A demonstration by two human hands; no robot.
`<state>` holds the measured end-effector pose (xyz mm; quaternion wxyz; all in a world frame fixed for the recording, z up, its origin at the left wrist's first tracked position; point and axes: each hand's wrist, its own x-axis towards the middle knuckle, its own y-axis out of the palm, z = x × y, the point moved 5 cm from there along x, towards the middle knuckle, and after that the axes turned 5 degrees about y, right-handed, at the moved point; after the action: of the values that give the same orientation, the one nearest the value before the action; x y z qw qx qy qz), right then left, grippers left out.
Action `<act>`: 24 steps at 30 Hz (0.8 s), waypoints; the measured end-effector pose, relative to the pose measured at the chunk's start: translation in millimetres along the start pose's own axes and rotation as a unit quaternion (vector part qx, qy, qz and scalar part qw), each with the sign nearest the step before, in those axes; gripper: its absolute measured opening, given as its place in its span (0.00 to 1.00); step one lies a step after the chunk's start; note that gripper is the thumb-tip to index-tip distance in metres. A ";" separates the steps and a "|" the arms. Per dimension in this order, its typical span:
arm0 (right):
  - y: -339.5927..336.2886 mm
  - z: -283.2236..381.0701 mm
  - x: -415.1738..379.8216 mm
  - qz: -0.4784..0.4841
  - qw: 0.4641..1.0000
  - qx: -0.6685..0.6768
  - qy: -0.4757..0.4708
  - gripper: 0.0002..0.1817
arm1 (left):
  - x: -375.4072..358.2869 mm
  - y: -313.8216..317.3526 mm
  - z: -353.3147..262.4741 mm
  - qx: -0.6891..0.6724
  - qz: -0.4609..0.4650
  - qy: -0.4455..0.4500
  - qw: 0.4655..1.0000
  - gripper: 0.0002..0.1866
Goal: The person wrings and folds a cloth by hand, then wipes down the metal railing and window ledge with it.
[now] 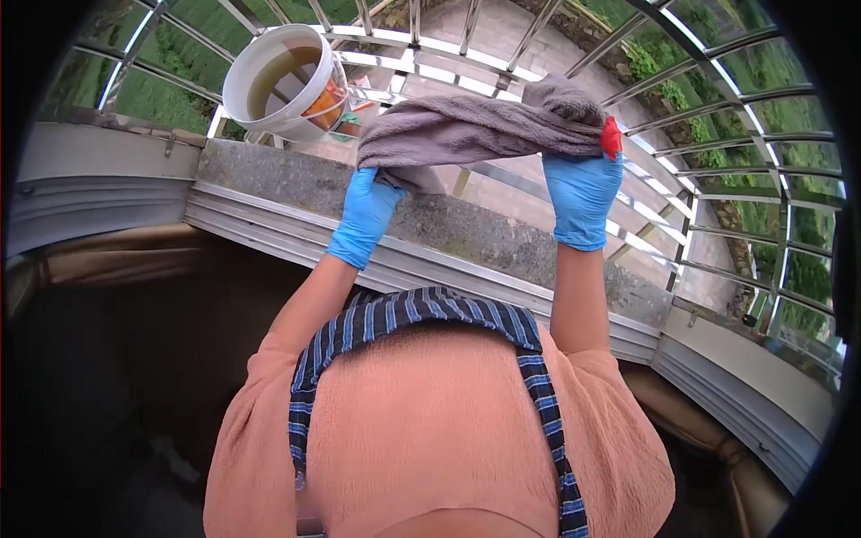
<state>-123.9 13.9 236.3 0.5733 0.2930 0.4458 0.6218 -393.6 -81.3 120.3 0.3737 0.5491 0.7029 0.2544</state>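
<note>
A damp-looking grey-purple towel (466,130) is stretched sideways in front of me, twisted and bunched. My left hand (369,211), in a blue glove, is closed on its left end, where a loose fold hangs beneath. Also gloved in blue, my right hand (583,197) grips the bunched right end; its fingers are partly hidden by the cloth. A small bright red piece (611,139) shows at that end, right by my right fingers. The towel is held up over the stone sill (466,220) and the metal bars beyond.
Left of the towel, a white bucket (300,125) with murky water (285,82) stands on the bars outside the sill. Shiny metal railings (708,52) curve around the outside. Window tracks (242,208) run along the sill's near side. Paving and greenery lie below.
</note>
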 end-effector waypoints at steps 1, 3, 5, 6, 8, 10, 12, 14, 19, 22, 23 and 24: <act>-9.4 -13.0 -4.0 -0.013 1.000 -0.014 0.010 0.22 | -0.2 1.2 -16.0 -0.019 0.006 0.005 1.000 0.28; -25.8 -28.3 -13.9 0.028 0.999 -0.006 0.037 0.22 | -3.6 19.1 -43.1 -0.017 -0.006 0.050 0.999 0.29; -53.0 -41.5 -23.1 -0.020 0.995 0.040 0.084 0.23 | -0.7 24.4 -60.6 -0.030 -0.008 0.075 0.997 0.28; -67.6 -49.2 -25.7 -0.029 0.994 0.035 0.095 0.23 | -2.3 27.8 -67.3 -0.036 -0.012 0.090 0.995 0.28; -80.8 -58.5 -34.9 -0.039 0.995 -0.026 0.092 0.24 | -3.1 41.4 -78.9 -0.010 -0.012 0.113 0.993 0.28; -91.3 -70.3 -46.4 -0.038 0.970 -0.167 0.171 0.24 | -4.8 61.6 -91.2 0.020 -0.012 0.139 0.990 0.29; -98.3 -74.6 -55.7 -0.025 0.901 -0.361 0.241 0.25 | -1.7 81.0 -98.2 -0.014 0.005 0.119 0.993 0.29; -98.7 -78.6 -66.1 0.075 0.803 -0.490 0.331 0.25 | 3.8 103.4 -106.8 -0.007 0.027 0.125 0.992 0.29; -58.4 -66.2 -43.4 0.095 0.867 -0.449 0.193 0.26 | 7.0 136.4 -103.0 0.091 0.055 0.120 0.987 0.28; -19.9 -51.4 -21.4 0.071 0.909 -0.404 0.066 0.31 | 5.0 142.2 -91.5 0.095 0.057 0.097 0.989 0.28; -9.4 -50.0 -14.2 0.072 0.917 -0.391 0.020 0.33 | 8.2 138.4 -86.6 0.004 0.107 0.039 0.994 0.28; 0.7 -54.7 -7.3 0.104 0.916 -0.386 0.015 0.34 | 10.0 131.7 -83.2 -0.087 0.154 -0.020 0.984 0.28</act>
<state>-170.9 -5.1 214.4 0.5672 0.0837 0.1469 0.8060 -385.2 -32.0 268.1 0.3909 0.6208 0.5776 0.3579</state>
